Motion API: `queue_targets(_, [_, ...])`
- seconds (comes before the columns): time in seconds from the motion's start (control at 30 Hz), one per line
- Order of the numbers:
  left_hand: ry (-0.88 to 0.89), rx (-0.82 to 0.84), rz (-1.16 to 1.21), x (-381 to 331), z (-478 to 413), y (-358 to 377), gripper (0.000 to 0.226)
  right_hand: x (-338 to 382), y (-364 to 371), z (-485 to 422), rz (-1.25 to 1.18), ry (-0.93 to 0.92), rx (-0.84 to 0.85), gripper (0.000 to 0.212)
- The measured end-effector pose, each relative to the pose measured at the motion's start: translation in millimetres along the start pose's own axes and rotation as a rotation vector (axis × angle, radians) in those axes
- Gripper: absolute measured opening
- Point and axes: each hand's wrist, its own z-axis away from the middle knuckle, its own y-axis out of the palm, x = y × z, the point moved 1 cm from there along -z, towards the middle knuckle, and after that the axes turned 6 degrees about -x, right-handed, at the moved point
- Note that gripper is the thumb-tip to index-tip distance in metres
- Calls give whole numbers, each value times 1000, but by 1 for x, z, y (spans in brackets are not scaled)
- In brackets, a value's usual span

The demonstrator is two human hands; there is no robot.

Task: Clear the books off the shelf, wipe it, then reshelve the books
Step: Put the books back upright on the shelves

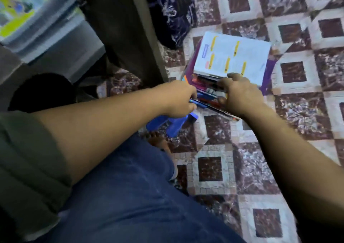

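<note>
Books (pixel 230 56) stacked on floor (pixel 279 149) | left hand (pixel 178 99) grips near-left edge | right hand (pixel 240 94) grips near-right edge

The person wears blue jeans (pixel 139 196) and an olive-green sleeve (pixel 28 159), seemingly rolled up.

You are working in a home: a stack of books (pixel 230 56) is lying on a tile floor (pixel 210 168) with brown and cream squares, your bare foot (pixel 158 142) is resting there, and a dark floral cloth (pixel 173 10) is showing beside a wooden panel (pixel 121 28).
</note>
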Motion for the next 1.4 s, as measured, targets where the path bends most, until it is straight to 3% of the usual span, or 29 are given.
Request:
queue_targets(0.1, [-20, -89, -17, -2, -43, 7, 47, -31, 7, -22, 25, 55, -126, 68])
queue_targets(0.27, [-20, -230, -218, -1, -98, 11, 62, -61, 25, -45, 80, 177, -34, 94])
queue_targets(0.37, [-43, -200, -258, -2, -121, 16, 75, -65, 38, -54, 57, 193, -51, 106])
queue_targets(0.47, [-66, -131, -337, 1, -140, 26, 100, -68, 48, -58, 65, 194, -82, 109])
queue_targets(0.53, [-6, -159, -396, 6, -150, 30, 108, -69, 48, -59, 90, 176, -100, 101])
queue_targets(0.7, [112, -246, -447, 1, -169, 25, 105, -76, 35, -70, 251, 163, -195, 77])
queue_targets(0.93, [56, -328, -271, -4, -189, -2, 64, -83, 2, -84, 185, 117, -206, 48])
queue_targets(1.13, [24, -284, -283, -4, -196, -13, 65, -67, -10, -103, 132, 150, -88, 51])
queue_targets(1.27, [55, -333, -328, -8, -189, -4, 63, -70, 14, -92, 111, 76, -142, 72])
queue_targets(1.4, [53, -313, -354, -10, -188, -3, 61, -78, 14, -93, 101, 39, -191, 54])
